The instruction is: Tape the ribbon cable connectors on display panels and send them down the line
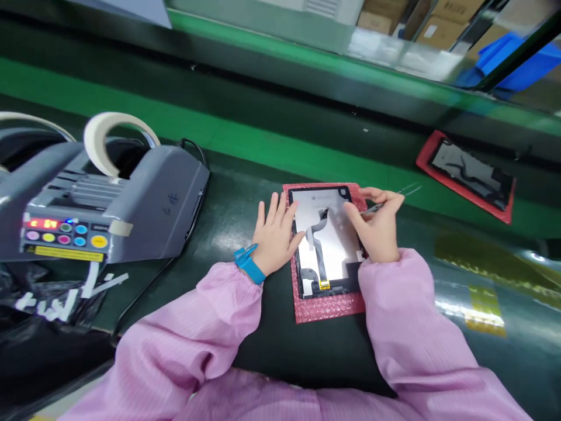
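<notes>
A tablet screen assembly point(339, 245) lies back side up on a pink bubble-wrap pouch point(331, 310), straight in front of me. A dark ribbon cable point(319, 257) runs down its silvery back to a yellow-taped end near the lower edge. My left hand point(274, 237) is spread flat along the left edge, its fingertips at the frame; a blue band circles the wrist. At the upper right edge, my right hand point(379, 225) pinches a pair of tweezers point(372, 209), whose slim metal arms stick out behind the fingers. The tip is hard to make out.
A grey tape dispenser point(162, 204) with a white tape roll and lit buttons stands at left. White tape scraps point(56, 307) lie on black plastic below it. Another screen assembly point(473, 169) rests on a pink pouch point(499, 215) at far right. A raised green ledge point(263, 149) runs behind.
</notes>
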